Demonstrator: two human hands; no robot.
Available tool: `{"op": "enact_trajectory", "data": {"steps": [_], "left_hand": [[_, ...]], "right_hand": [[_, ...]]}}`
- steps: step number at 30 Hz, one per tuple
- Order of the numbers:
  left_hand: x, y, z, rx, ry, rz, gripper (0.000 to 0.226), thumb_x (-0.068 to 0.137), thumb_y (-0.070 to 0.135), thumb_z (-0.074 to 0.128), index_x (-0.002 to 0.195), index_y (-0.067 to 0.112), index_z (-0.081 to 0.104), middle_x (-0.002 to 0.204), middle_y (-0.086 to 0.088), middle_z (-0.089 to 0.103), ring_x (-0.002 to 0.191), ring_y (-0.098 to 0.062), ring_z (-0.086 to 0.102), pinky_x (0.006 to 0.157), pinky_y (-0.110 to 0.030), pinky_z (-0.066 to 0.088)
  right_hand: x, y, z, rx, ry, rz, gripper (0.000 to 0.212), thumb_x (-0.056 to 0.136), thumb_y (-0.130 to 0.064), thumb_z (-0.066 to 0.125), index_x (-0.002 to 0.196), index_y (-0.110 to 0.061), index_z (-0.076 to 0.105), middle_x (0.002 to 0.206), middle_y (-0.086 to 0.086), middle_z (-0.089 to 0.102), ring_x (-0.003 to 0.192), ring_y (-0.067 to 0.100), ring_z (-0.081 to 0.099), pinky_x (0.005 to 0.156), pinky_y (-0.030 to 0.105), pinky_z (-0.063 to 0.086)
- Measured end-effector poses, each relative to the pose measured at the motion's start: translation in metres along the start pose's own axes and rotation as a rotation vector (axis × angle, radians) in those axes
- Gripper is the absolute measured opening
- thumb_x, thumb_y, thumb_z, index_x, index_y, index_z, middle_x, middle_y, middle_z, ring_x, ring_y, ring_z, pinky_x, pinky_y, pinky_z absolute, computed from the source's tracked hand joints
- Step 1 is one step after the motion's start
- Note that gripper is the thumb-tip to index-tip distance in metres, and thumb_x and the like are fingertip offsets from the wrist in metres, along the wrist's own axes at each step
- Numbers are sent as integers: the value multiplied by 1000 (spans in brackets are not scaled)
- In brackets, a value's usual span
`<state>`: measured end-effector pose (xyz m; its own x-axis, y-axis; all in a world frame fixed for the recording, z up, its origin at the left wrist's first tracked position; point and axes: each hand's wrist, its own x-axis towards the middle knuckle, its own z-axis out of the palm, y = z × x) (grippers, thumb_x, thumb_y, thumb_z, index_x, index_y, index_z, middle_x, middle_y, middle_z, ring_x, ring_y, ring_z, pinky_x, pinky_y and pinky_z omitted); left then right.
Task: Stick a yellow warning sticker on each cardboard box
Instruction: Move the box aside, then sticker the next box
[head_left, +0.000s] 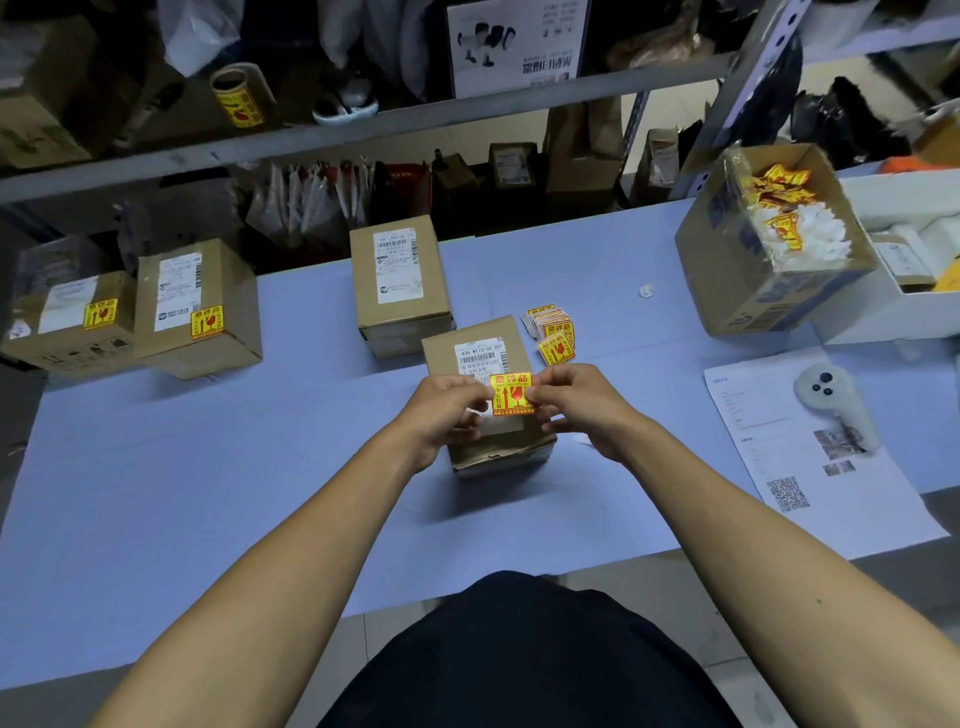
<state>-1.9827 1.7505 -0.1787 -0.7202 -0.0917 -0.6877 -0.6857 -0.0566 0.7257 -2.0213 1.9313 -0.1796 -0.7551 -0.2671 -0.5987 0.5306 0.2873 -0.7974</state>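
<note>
A yellow warning sticker (511, 394) is pinched between my left hand (441, 410) on its left edge and my right hand (571, 402) on its right edge. It hangs just over the top of a small cardboard box (488, 452) with a white label, in the middle of the table. Behind that stands a taller box (400, 280) carrying only a white label. At the far left two boxes (197, 306) (72, 322) each show a yellow sticker. A loose pile of stickers (553, 332) lies right of the middle box.
An open carton (769, 249) with crumpled sticker backings stands at the right, next to a white tray (914, 306). A printed sheet (810, 452) with a white controller (831, 400) on it lies at the right front. A sticker roll (239, 96) sits on the shelf behind.
</note>
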Motion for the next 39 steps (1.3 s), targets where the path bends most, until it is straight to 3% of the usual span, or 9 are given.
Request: {"op": "enact_trajectory", "data": {"steps": [3, 7, 12, 18, 25, 30, 39], "left_hand": [[1, 0, 8, 80, 11, -7, 10, 90, 10, 62, 95, 5, 68, 71, -4, 58, 56, -12, 52, 58, -27, 51], [4, -6, 17, 170, 43, 19, 13, 90, 9, 59, 77, 10, 64, 66, -4, 57, 52, -12, 49, 50, -22, 46], [9, -21, 25, 376, 107, 90, 23, 85, 12, 61, 63, 16, 61, 59, 0, 56, 55, -15, 48, 53, -23, 39], [11, -26, 36, 588, 146, 151, 15, 88, 18, 63, 74, 14, 67, 78, -6, 70, 75, -21, 62, 69, -35, 52], [14, -25, 43, 785, 188, 160, 16, 83, 21, 62, 67, 18, 66, 74, -2, 70, 79, -20, 64, 70, -36, 53], [13, -26, 47, 840, 203, 163, 15, 80, 22, 59, 69, 16, 67, 75, -3, 70, 78, -23, 64, 69, -39, 56], [16, -28, 47, 861, 213, 169, 15, 80, 22, 58, 70, 15, 66, 74, -3, 69, 77, -25, 63, 67, -40, 55]], "right_hand": [[1, 4, -3, -56, 29, 1, 8, 89, -8, 67, 96, -4, 67, 81, 10, 67, 67, 17, 58, 62, 29, 55], [2, 7, -5, -91, 82, 38, 17, 87, -9, 72, 103, -9, 65, 88, 7, 70, 69, 15, 67, 58, 25, 52], [6, 16, -12, -201, 98, 67, 11, 82, -9, 75, 85, -8, 65, 79, 8, 67, 67, 16, 61, 59, 28, 52], [9, 28, -15, -321, 133, 87, 15, 81, -13, 78, 81, -10, 63, 88, 11, 69, 75, 21, 64, 59, 31, 54], [13, 25, -18, -597, 122, -24, 17, 80, -19, 78, 75, -16, 62, 77, 2, 67, 75, 24, 68, 73, 41, 60], [16, 25, -20, -767, 124, -80, 22, 80, -25, 77, 70, -26, 57, 77, -5, 64, 80, 18, 62, 71, 35, 54], [16, 28, -21, -821, 133, -109, 18, 81, -28, 76, 75, -25, 60, 79, -7, 64, 80, 16, 59, 62, 28, 43]]}}
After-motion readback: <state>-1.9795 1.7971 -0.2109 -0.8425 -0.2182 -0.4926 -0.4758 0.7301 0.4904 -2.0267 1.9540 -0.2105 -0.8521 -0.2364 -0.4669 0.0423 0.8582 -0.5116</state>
